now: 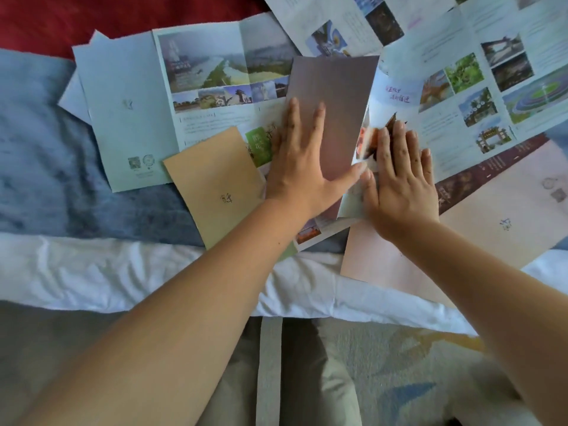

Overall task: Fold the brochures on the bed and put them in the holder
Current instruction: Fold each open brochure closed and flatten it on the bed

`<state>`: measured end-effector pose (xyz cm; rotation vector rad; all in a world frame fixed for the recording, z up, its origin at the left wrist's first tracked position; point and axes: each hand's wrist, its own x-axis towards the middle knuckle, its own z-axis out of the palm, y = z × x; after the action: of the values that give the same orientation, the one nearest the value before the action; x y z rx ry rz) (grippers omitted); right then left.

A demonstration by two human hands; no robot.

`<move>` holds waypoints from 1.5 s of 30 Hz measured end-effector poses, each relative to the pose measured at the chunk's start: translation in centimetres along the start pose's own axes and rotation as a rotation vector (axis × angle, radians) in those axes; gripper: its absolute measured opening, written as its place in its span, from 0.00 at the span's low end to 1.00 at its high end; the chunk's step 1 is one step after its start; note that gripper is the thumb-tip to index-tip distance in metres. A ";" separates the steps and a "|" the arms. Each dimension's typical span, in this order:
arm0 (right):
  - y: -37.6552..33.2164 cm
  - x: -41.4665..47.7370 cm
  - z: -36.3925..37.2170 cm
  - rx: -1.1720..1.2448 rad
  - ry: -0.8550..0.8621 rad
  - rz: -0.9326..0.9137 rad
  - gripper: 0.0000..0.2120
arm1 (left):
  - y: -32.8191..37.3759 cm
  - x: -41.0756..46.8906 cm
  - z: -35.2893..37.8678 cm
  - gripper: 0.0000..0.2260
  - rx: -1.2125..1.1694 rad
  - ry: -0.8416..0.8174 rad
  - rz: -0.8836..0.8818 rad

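Landmark: mauve brochure [333, 96], lying on the bed [92, 272] near its front edge, among other unfolded brochures.
Mauve brochure state: one panel is already turned over; its long axis runs away from the person, tilted slightly to the right at the far end.
Left hand [302, 167]: flat and spread, palm down on the near-left part of the mauve panel — pressing, not pinching.
Right hand [399, 182]: flat, fingers extended and close together, pressing the printed panel just right of the mauve panel's right edge.
Key relation: the fold line lies between the two hands, parallel to the long axis; both hands are about equally near it.
Tan brochure [215, 186]: just left of the mauve brochure, partly under the left wrist.
Pink brochure [491, 229]: right of the mauve brochure, unfolded.
Holder: not in view.
Step, as judged: creasing this fold; most brochures remain unfolded.
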<state>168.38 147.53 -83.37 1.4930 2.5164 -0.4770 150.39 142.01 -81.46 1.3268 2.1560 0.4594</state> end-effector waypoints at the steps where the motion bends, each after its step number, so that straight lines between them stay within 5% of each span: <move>1: -0.9 0.1 0.0 -0.006 -0.006 -0.034 0.33 | 0.0 -0.2 -0.5 0.46 -0.040 -0.012 -0.004; 13: -12.1 1.3 1.0 0.129 -0.016 -0.272 0.34 | -5.2 -2.8 -8.7 0.23 -0.169 0.091 -0.008; 27: -21.9 2.8 2.9 -0.031 -0.095 -0.463 0.31 | -16.8 -5.8 -14.8 0.30 -0.100 0.259 -0.222; 36: -23.4 2.4 5.6 -0.041 0.034 -0.390 0.30 | -19.7 -7.4 -8.4 0.23 0.314 0.146 -0.030; 45: -26.3 1.9 5.1 -0.093 0.034 -0.433 0.30 | -21.8 -8.2 -9.1 0.26 0.323 0.184 -0.096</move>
<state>144.34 135.52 -83.93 0.9270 2.8479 -0.3874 132.37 124.90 -84.06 1.3843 2.5162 0.2064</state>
